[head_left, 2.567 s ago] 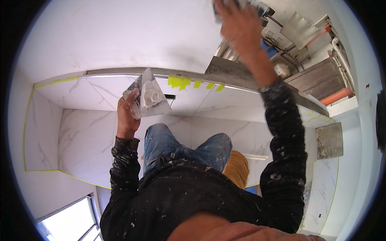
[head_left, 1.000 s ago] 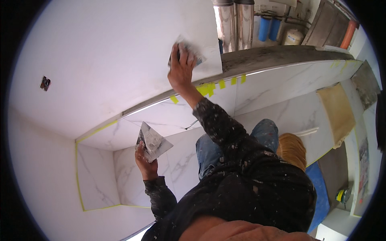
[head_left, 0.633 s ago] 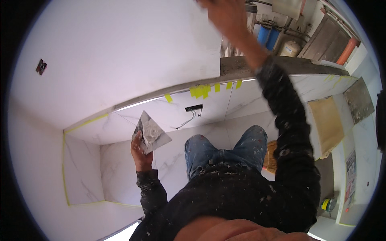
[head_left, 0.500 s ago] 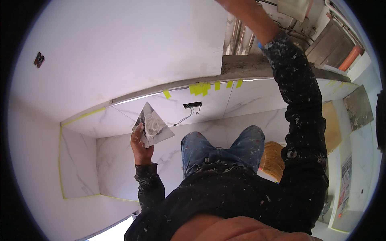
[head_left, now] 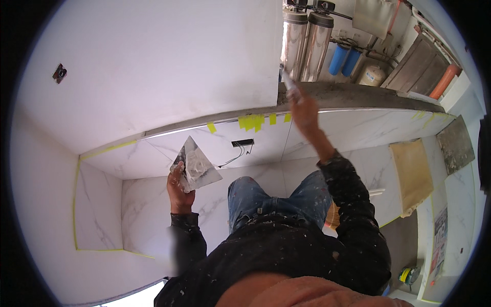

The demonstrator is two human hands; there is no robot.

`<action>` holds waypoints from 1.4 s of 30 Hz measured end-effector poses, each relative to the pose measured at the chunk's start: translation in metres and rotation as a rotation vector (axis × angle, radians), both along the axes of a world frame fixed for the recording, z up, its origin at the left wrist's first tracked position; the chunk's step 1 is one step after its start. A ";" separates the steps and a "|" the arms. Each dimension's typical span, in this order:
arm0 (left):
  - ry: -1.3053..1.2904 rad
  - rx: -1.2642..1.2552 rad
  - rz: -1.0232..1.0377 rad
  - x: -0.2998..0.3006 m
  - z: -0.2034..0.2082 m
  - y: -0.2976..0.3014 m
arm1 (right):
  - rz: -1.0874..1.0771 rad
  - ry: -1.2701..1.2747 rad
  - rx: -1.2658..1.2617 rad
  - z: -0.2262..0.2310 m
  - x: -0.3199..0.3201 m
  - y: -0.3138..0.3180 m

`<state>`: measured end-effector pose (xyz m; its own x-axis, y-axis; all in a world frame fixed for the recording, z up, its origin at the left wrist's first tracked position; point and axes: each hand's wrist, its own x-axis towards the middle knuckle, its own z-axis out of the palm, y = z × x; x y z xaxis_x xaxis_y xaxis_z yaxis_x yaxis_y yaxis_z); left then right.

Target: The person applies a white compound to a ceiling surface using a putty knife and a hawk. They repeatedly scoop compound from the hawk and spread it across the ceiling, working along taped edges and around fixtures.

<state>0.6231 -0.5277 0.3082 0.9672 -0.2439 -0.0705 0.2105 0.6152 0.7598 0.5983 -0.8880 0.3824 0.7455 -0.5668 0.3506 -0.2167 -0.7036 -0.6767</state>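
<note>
My left hand (head_left: pixel 180 189) grips a flat, roughly triangular metal plate (head_left: pixel 205 177) with a lump of white putty (head_left: pixel 197 161) on it. Smears of putty also cling to the fingers. Raised ahead, my right hand (head_left: pixel 305 113) is closed around a putty knife (head_left: pixel 289 82), blurred by motion. The knife's blade is at the right-hand vertical edge of the white wall (head_left: pixel 169 56), above the rough grey ledge (head_left: pixel 348 97); whether it touches the wall I cannot tell.
Marbled panels (head_left: pixel 327 125) carry yellow tape strips (head_left: pixel 250 123) and a cutout with loose wires (head_left: pixel 242 143). Beyond the ledge stand steel cylinders (head_left: pixel 314 46) and blue filter housings (head_left: pixel 343 60). A tan sheet (head_left: pixel 412 174) hangs at the right; a broom (head_left: pixel 332 217) is partly hidden by my arm.
My right hand has come down and toward me from the top of the view to the wall's edge, uncovering the cylinders and filters. My left hand holds the plate almost still.
</note>
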 end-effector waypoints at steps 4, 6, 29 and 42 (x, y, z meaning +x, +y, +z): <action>0.011 -0.035 -0.060 0.007 -0.009 0.001 | 0.073 -0.281 0.478 0.019 0.007 -0.073; 0.028 -0.068 -0.082 0.004 -0.004 0.000 | 0.094 -0.322 0.350 0.029 0.007 -0.068; 0.074 -0.038 -0.156 0.002 0.015 -0.002 | 0.185 -0.284 -1.578 0.182 0.055 -0.001; 0.073 -0.087 -0.333 0.015 -0.001 -0.002 | 0.270 -0.216 -1.458 0.030 0.071 0.053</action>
